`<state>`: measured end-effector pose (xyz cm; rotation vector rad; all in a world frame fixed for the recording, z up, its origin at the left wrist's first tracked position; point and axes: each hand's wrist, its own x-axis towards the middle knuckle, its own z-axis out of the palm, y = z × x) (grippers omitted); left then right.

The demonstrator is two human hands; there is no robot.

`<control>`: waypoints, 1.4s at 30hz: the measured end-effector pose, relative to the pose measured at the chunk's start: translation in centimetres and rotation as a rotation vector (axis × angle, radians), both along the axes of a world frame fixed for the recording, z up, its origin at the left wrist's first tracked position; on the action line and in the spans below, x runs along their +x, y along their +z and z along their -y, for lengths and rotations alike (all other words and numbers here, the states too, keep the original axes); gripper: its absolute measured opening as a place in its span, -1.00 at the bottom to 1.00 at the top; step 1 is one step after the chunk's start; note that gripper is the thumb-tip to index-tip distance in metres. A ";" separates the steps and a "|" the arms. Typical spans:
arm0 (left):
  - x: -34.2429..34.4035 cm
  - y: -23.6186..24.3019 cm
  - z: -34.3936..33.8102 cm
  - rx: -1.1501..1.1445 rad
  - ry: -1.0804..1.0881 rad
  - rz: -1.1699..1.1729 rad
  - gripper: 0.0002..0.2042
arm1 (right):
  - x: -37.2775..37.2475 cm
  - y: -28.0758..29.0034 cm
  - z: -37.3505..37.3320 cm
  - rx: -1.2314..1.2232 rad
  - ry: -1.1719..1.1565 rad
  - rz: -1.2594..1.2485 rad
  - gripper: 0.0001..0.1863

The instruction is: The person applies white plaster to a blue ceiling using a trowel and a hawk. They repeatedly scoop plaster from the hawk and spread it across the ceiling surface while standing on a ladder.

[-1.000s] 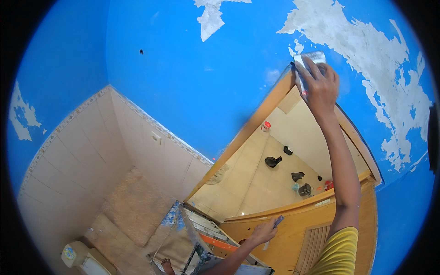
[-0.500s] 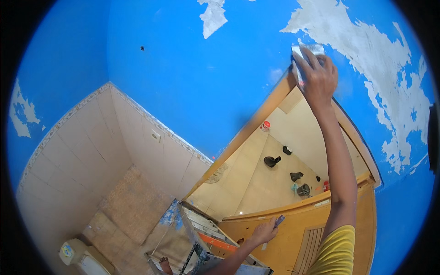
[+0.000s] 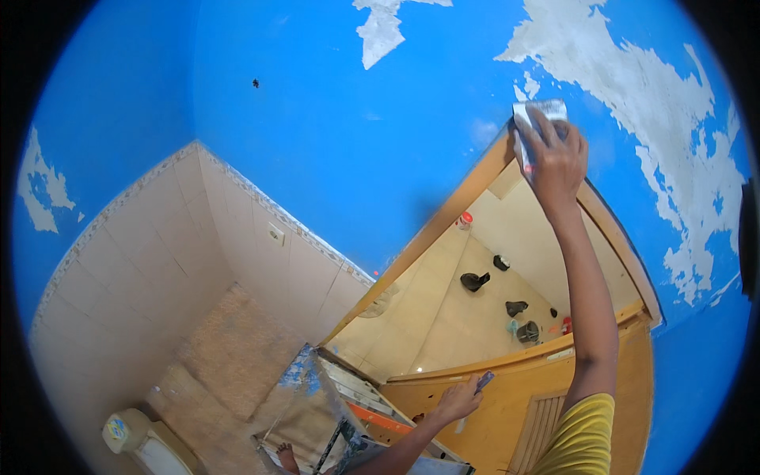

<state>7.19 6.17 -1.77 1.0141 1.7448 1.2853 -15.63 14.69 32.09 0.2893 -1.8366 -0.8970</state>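
Note:
Up at the top corner of the doorframe, my right hand [image 3: 556,166] presses a folded whitish sheet, which looks like sandpaper [image 3: 548,108], against the blue wall [image 3: 332,142]. Its fingers are spread over the sheet and bent around it. Just above it lie small bare spots and a large patch of peeled grey plaster [image 3: 641,103]. Lower down, in front of the wooden door [image 3: 491,412], my left hand [image 3: 457,402] is closed around a small dark bluish object [image 3: 484,382]. Only one end of that object sticks out, so its kind is unclear.
A ladder [image 3: 372,416] with an orange strip stands below me, a bare foot [image 3: 286,457] beside it. A toilet [image 3: 150,443] is at lower left. Through the doorway, black bags [image 3: 475,281] and a bucket [image 3: 528,332] sit on the floor. The wooden doorframe [image 3: 443,218] borders the opening.
My right hand has slid down the wall with the sheet, uncovering small bare spots above it. The left hand keeps its hold. The whole view has shifted slightly.

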 end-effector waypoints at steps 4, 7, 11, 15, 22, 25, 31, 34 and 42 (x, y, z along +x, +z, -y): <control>0.5 0.5 -0.2 0.032 0.007 0.039 -0.66 | -0.5 0.6 0.9 0.019 0.008 -0.004 -0.56; 0.1 2.1 1.0 0.023 -0.009 0.024 -0.63 | -2.3 1.2 1.8 0.030 0.024 -0.031 -0.58; -0.4 1.6 0.9 -0.023 -0.013 -0.009 -0.62 | -0.9 0.3 1.9 -0.015 0.021 0.014 -0.63; 0.5 0.5 -0.3 0.057 0.023 0.009 -0.63 | -1.4 0.0 1.4 0.003 0.023 -0.017 -0.61; 0.2 0.1 0.2 0.048 0.048 0.019 -0.63 | -0.9 -1.0 0.8 -0.035 0.035 -0.002 -0.57; 0.3 0.3 -0.3 0.064 0.034 0.016 -0.62 | -2.5 0.5 1.5 0.035 0.026 -0.041 -0.58; -0.1 -0.2 0.5 0.045 0.043 0.003 -0.61 | -2.8 0.6 2.7 -0.015 0.061 -0.033 -0.63; -0.8 1.8 0.5 0.031 0.051 0.067 -0.65 | -2.2 0.0 1.6 0.008 0.046 -0.038 -0.69; -0.1 -0.4 0.3 0.062 0.049 0.022 -0.58 | -3.7 1.3 2.7 0.010 0.049 -0.032 -0.63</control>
